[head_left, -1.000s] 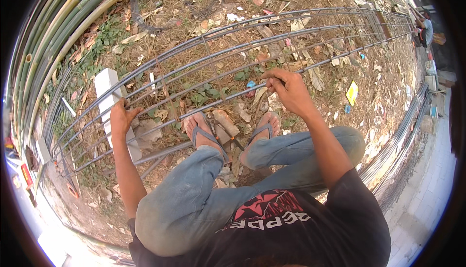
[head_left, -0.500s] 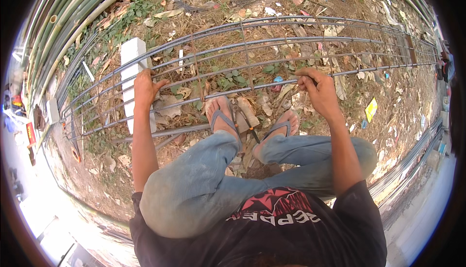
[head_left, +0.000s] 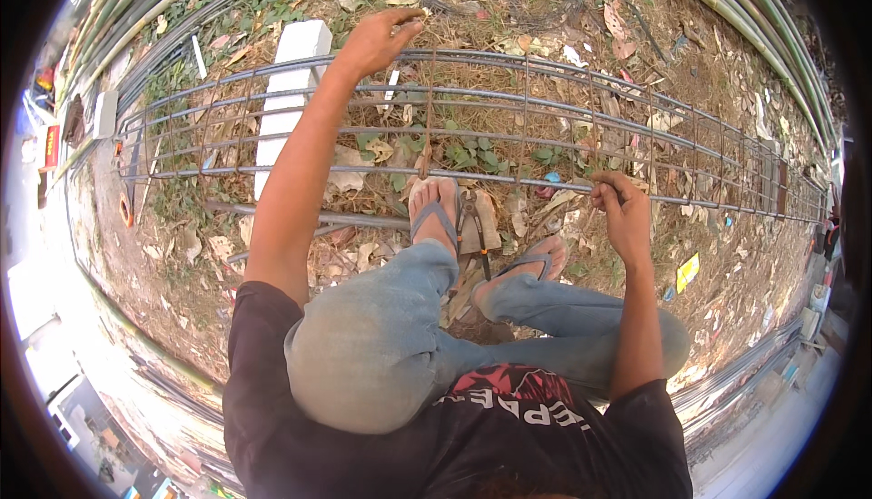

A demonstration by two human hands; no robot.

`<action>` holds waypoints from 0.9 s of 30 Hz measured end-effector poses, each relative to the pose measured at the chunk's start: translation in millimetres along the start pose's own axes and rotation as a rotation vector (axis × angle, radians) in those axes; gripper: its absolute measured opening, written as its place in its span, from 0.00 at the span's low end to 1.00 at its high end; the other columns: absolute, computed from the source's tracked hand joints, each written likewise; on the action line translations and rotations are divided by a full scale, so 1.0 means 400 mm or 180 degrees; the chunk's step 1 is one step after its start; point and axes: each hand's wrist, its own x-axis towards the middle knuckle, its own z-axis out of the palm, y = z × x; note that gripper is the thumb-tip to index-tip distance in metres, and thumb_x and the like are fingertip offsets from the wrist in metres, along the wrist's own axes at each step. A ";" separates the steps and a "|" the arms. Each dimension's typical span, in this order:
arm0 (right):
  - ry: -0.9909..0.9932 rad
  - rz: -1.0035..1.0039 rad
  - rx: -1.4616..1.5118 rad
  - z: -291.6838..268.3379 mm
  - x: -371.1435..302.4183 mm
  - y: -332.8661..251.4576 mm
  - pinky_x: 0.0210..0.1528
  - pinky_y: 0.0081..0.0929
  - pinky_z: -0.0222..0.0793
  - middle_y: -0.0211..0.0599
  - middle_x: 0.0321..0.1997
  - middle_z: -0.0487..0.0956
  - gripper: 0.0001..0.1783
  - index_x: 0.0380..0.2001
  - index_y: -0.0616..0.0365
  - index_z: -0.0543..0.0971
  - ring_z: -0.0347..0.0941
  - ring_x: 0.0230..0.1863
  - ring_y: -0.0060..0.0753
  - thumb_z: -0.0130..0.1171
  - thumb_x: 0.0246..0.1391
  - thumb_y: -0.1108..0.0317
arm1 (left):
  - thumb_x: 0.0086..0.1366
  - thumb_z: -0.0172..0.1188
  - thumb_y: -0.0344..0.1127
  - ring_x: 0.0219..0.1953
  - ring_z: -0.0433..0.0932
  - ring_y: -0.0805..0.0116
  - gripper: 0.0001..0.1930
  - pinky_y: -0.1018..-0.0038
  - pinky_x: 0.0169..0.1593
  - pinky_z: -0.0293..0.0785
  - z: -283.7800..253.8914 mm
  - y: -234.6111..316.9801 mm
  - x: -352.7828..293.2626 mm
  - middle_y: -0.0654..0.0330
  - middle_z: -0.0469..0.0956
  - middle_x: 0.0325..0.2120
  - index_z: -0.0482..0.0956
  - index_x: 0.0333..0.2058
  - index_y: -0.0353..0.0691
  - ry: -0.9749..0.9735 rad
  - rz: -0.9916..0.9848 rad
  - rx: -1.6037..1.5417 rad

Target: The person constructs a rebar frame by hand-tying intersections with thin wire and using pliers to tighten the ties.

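Fingers of the right hand (head_left: 622, 213) curl round the rusty rebar cage (head_left: 545, 127) (long, ribbed), left hand (head_left: 377, 40) resting loosely on top.

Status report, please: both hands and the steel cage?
Left hand on far bar of rebar cage. Right hand gripping near bar. Pliers between the feet.

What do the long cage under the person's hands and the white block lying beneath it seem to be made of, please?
The rebar cage looks like steel: thin grey, dull bars with brownish, rust-like rings. The right hand grips a near bar; the left hand reaches the far one. The white block is probably lightweight concrete: matte, chalky, square-edged.
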 end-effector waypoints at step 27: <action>0.0261 -0.0037 0.0483 -0.024 -0.003 0.017 0.38 0.21 0.73 0.33 0.32 0.80 0.11 0.46 0.64 0.81 0.75 0.34 0.20 0.51 0.67 0.74 | 0.59 0.66 0.34 0.46 0.82 0.51 0.17 0.58 0.49 0.76 0.047 -0.058 0.050 0.45 0.83 0.42 0.81 0.47 0.36 -0.1513 -0.0227 0.0494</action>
